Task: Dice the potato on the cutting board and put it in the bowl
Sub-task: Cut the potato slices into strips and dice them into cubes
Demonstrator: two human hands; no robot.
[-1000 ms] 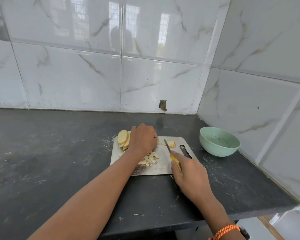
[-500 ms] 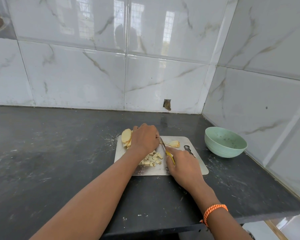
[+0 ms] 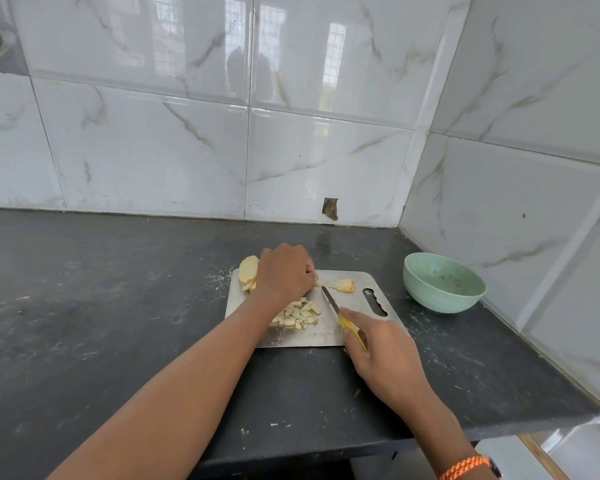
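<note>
Table (image 3: 118,323): dark, carries cutting board (image 3: 291,336).
Left hand (image 3: 284,271): curled, gripping potato (image 3: 248,273).
Right hand (image 3: 381,355): gripping knife (image 3: 342,315).

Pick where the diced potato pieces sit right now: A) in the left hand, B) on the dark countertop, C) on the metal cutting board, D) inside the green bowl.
C: the pale diced potato pieces lie in a pile on the rectangular metal cutting board, beside the left forearm; the round pale green bowl holds none.

No writing, label, brand or number can be read anywhere in this view. The steel cutting board (image 3: 347,308), the pale green bowl (image 3: 443,283) (speckled inside) and the yellow-handled knife (image 3: 343,317) bear no legible marking.
</note>
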